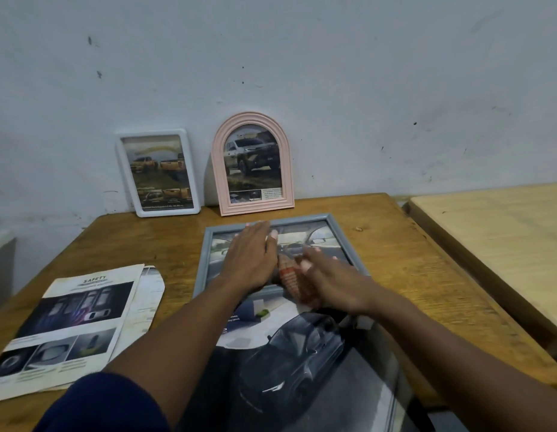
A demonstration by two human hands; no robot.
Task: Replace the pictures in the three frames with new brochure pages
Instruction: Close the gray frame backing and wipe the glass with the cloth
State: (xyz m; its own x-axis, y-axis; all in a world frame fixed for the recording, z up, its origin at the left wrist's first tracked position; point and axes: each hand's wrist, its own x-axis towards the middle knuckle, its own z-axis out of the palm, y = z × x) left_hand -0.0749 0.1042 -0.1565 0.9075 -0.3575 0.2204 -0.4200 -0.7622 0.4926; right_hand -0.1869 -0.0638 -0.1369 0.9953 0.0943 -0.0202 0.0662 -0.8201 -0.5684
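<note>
Left hand point(249, 257): flat, fingers straight, pressing the glass near the far edge of the grey frame point(302, 218). Probably pinning it so it can't slide.
Right hand point(333, 282): clasps a bunched reddish cloth point(291, 275) on the glass, just beside the left hand. It's blurred, likely wiping.
Grey frame: flat and face up on the wooden table point(411, 275), with a car page inside.
White frame point(168, 211), pink arched frame point(255, 208): beyond the grey frame, leaning on the wall. Both hold truck pages and look finished.
Brochure pages point(68, 322): loose stack left of the grey frame.
</note>
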